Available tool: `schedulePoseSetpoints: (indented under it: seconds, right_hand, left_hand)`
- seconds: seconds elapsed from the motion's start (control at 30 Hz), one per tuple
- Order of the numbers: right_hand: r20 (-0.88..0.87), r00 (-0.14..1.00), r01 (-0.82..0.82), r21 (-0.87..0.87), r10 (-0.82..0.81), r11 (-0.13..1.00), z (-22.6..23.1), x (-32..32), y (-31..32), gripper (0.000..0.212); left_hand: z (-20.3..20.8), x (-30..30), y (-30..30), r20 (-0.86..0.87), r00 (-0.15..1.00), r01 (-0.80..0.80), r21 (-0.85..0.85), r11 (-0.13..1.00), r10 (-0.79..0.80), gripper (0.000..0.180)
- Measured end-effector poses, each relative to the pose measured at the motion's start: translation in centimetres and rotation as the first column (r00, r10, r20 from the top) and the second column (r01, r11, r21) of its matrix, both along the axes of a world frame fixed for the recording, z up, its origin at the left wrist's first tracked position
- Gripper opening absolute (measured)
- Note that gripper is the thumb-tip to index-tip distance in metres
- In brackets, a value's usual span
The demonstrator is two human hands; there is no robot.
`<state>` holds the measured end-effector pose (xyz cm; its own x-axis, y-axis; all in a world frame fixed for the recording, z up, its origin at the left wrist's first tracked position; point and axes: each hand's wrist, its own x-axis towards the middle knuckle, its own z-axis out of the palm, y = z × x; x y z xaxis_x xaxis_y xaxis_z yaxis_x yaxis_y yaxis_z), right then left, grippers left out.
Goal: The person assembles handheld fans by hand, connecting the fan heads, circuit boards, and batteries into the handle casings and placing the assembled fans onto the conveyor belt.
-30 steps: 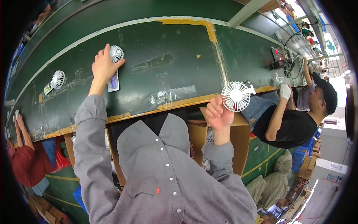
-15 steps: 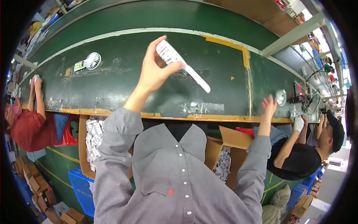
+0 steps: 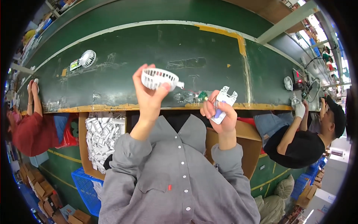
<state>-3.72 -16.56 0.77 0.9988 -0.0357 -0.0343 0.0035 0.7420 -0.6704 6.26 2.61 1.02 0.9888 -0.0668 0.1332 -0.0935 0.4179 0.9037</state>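
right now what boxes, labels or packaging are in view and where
Cardboard box: under the belt edge, left of the person, brown, full of white parts.
Second cardboard box: below the right hand, brown, open.
Blue crate: lower left, plastic lattice.
Small label: on the green belt beside a white fan.

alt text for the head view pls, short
A person in a grey shirt holds a white round plastic fan head in the left hand and a white plastic fan handle shell in the right hand, above a dark green conveyor belt. A cardboard box of white parts sits below.
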Motion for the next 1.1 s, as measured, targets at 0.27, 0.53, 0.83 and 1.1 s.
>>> schedulePoseSetpoints:
  seconds: [0.27,0.53,0.83,1.1]
  right_hand:
    - [0.169,0.968,-0.187,-0.003,0.184,0.982,1.0,-0.6,0.8,0.05]
    - [-0.003,0.95,-0.302,-0.261,0.312,0.917,1.6,-2.3,-0.5,0.058]
    - [-0.306,0.896,-0.441,-0.529,0.322,0.725,1.0,-3.9,2.2,0.011]
    - [-0.252,0.884,-0.459,-0.309,0.394,0.833,0.1,-5.6,2.3,0.015]
  left_hand:
    - [0.4,-3.9,-1.2,0.294,0.82,0.364,0.393,0.844,-0.491,0.065]
    - [2.0,-3.6,-0.7,0.329,0.795,0.299,0.519,0.801,-0.51,0.021]
    - [3.3,-4.8,1.6,0.301,0.652,0.238,0.79,0.565,-0.696,0.02]
    - [1.5,-6.2,1.6,0.229,0.745,0.423,0.564,0.709,-0.626,0.012]
